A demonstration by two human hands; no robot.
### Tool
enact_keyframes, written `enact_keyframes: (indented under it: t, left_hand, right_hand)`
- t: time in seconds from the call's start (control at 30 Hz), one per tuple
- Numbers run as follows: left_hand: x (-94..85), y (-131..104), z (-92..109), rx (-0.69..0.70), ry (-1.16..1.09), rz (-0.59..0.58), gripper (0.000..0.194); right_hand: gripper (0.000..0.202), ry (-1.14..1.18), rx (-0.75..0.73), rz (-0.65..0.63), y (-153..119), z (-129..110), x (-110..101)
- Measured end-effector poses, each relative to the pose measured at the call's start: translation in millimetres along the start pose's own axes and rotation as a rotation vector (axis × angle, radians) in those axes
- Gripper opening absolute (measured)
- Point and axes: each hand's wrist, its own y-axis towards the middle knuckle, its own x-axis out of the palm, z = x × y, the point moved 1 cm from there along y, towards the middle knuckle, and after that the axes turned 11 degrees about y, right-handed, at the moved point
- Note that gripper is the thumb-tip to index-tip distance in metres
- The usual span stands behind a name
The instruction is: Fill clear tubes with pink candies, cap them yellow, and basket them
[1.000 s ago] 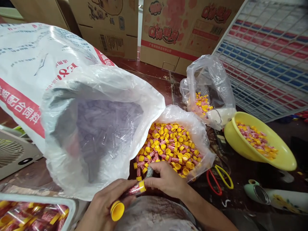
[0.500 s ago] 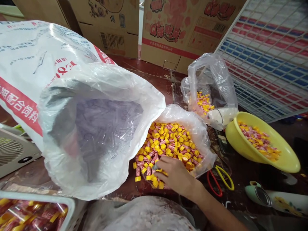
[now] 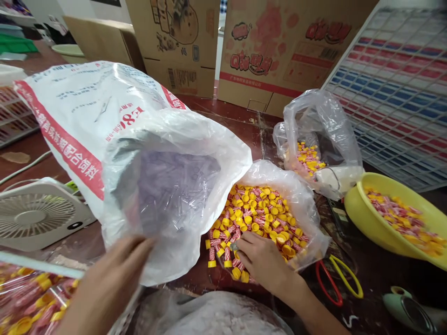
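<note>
My right hand (image 3: pixel 263 260) reaches into the near side of a pile of small yellow-capped tubes (image 3: pixel 258 209) with red-and-white wrapping. Its fingers are curled down against the tubes, and what they grip is hidden. Something greenish shows at a fingertip. The pile lies in an opened clear plastic bag (image 3: pixel 296 186). Blurred by motion, my left hand (image 3: pixel 122 265) is at the near lower rim of a large white printed sack (image 3: pixel 125 88). Inside the sack's wide mouth are many clear plastic tubes (image 3: pixel 181 190).
At lower left, a white-rimmed tray holds more yellow-capped tubes (image 3: pixel 31 298), near a small fan (image 3: pixel 35 214). On the right stand a yellow bowl (image 3: pixel 359 209), another clear bag (image 3: pixel 335 121), red-and-yellow-handled scissors (image 3: pixel 344 279) and a white wire rack (image 3: pixel 394 93). Cardboard boxes (image 3: pixel 279 51) line the back.
My left hand has come into view at the sack's near rim. My right hand stays at the tube pile, its fingers now more drawn in. The view has shifted, showing more on the left.
</note>
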Motion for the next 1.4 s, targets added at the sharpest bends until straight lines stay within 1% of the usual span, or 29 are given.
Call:
enact_keyframes:
  t: [0.03,0.07,0.13,0.17,0.2,0.23,0.3,0.33,0.37,0.4,0.43,0.5,0.53,0.6,0.67,0.73,0.83,0.9,1.0,1.07,1.13,1.17,1.23,1.27,1.3,1.33,1.4]
  left_hand:
    - [3.0,16,10,0.056,0.061,-0.059,0.048]
    - [6.9,34,18,0.053,0.154,-0.162,0.052]
    - [12.6,68,31,0.013,0.212,-0.187,0.053]
    - [14.7,81,33,-0.008,0.224,-0.188,0.051]
    - [15.8,89,34,-0.021,0.219,-0.176,0.048]
    - [16.0,92,33,-0.03,0.211,-0.17,0.044]
    - [13.1,86,29,-0.046,0.173,-0.147,0.032]
    - [9.9,79,27,-0.064,0.098,-0.126,0.027]
    - [6.1,70,26,-0.089,-0.024,-0.111,0.028]
    - [1.8,60,27,-0.116,-0.191,-0.112,0.032]
    - [-2.5,51,30,-0.136,-0.388,-0.142,0.036]
    - [-10.2,37,42,-0.165,-0.752,-0.249,0.037]
    - [-13.3,32,50,-0.171,-0.864,-0.303,0.035]
    - [-17.6,27,64,-0.167,-0.981,-0.36,0.03]
    - [-19.2,26,75,-0.132,-1.024,-0.393,0.026]
    - [-18.5,25,81,-0.088,-1.056,-0.449,0.024]
    - [-15.3,23,88,-0.053,-1.077,-0.489,0.022]
    - [-12.7,22,94,-0.025,-1.05,-0.461,0.019]
    - [-8.3,18,104,-0.006,-0.985,-0.379,0.017]
    - [-4.8,14,105,0.009,-0.952,-0.351,0.014]
    - [-1.1,9,94,0.049,-0.9,-0.323,0.018]
    - [0.8,8,84,0.065,-0.854,-0.294,0.021]
    - [4.2,6,56,0.052,-0.71,-0.208,0.022]
    - [5.4,6,42,0.004,-0.608,-0.162,0.021]
    - [6.1,7,28,-0.062,-0.491,-0.132,0.021]
    - [6.3,10,17,-0.127,-0.37,-0.127,0.023]
    - [5.0,20,4,-0.2,-0.155,-0.194,0.032]
  right_hand:
    - [0.016,0.07,-0.013,0.051,-1,1,-2]
    - [0.017,0.147,-0.027,0.103,-2,1,-5]
    - [0.022,0.311,-0.033,0.189,-6,2,-10]
    - [0.024,0.394,-0.018,0.223,-9,2,-12]
    - [0.025,0.484,0.01,0.255,-12,3,-13]
    - [0.024,0.585,0.05,0.28,-15,3,-14]
    - [0.015,0.821,0.141,0.31,-17,2,-13]
    - [0.01,0.946,0.181,0.312,-17,0,-12]
    - [0.008,1.064,0.212,0.305,-15,-2,-10]
    - [0.008,1.167,0.232,0.293,-12,-5,-8]
    - [0.01,1.25,0.239,0.276,-9,-8,-6]
    - [0.015,1.364,0.231,0.235,-1,-15,-1]
    - [0.017,1.398,0.225,0.21,3,-18,2]
    - [0.019,1.426,0.225,0.165,8,-23,6]
    - [0.017,1.396,0.246,0.108,9,-25,8]
    - [0.017,1.347,0.277,0.029,8,-26,10]
    - [0.026,1.313,0.318,-0.078,6,-25,10]
    - [0.031,1.301,0.334,-0.115,6,-23,11]
    - [0.033,1.245,0.329,-0.129,7,-19,12]
    - [0.034,1.197,0.303,-0.161,8,-16,10]
    - [0.032,1.123,0.269,-0.173,8,-11,6]
    - [0.031,1.048,0.26,-0.13,8,-8,4]
    - [0.029,0.797,0.245,0.054,9,-3,1]
    - [0.028,0.643,0.22,0.138,9,-2,0]
    - [0.024,0.488,0.168,0.183,10,-1,2]
    - [0.019,0.342,0.088,0.18,11,-2,5]
    - [0.012,0.109,-0.104,0.094,12,-7,16]
